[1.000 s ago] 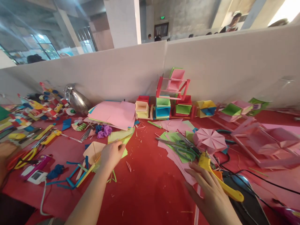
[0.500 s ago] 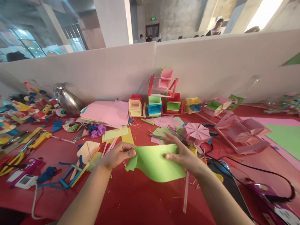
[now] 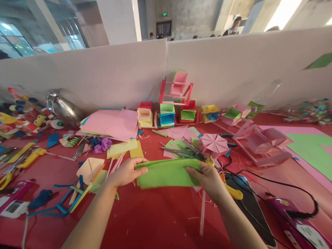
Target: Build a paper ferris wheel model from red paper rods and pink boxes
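– Where to find the green paper (image 3: 167, 174)?
– Held over the red table (image 3: 160, 218), strung between both hands, on the near side of the scissors (image 3: 176, 151).
– Pointing which way?
– Stretched lengthwise from left to right, nearly level, tipped up very slightly at the right. Turned with one broad face toward the wearer. Layered along the top edge; folded or doubled, cannot tell.
– And the left hand (image 3: 132, 172)?
– Nearly closed, pinching the left end by thumb in front and fingers behind.
– The right hand (image 3: 207, 176)?
– Likewise nearly closed, gripping the right end, pressing the near face by thumb. Partly hidden at the fingers.
– Anything nearby?
– Yellow paper (image 3: 121, 148) beyond the left hand; a yellow-handled tool (image 3: 234, 192) beside the right wrist.
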Action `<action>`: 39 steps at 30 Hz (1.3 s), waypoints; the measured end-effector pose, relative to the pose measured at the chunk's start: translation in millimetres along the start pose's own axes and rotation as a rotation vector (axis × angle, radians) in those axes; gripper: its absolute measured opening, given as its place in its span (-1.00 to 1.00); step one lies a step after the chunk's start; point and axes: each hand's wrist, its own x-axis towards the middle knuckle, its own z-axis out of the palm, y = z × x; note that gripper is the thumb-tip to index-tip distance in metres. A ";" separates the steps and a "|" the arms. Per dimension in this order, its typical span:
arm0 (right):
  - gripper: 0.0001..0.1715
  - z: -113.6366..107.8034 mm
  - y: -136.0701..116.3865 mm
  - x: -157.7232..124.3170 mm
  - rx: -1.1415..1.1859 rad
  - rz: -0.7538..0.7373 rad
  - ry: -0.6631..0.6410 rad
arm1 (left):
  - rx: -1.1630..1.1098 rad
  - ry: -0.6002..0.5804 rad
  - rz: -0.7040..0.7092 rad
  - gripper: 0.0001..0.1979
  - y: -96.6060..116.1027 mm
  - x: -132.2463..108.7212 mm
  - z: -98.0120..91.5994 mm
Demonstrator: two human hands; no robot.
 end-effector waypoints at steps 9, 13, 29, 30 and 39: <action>-0.81 -6.8 22.6 -24.8 -0.753 -0.495 0.023 | 0.571 0.189 0.504 -0.72 -12.7 -29.5 9.2; -0.58 -4.1 39.6 -42.3 -1.143 -0.586 -0.135 | 0.725 -0.008 0.392 -0.75 -37.8 -49.0 20.6; -0.79 15.1 37.7 -41.1 -1.180 -0.703 -0.228 | 0.549 0.164 0.454 -0.78 -41.0 -64.2 46.8; -0.78 13.1 39.5 -44.3 -1.181 -0.693 -0.239 | 0.553 0.136 0.428 -0.79 -41.5 -67.4 50.0; -0.75 12.5 44.6 -57.4 -1.073 -0.596 -0.183 | 0.448 0.155 0.323 -0.85 -40.9 -69.1 61.9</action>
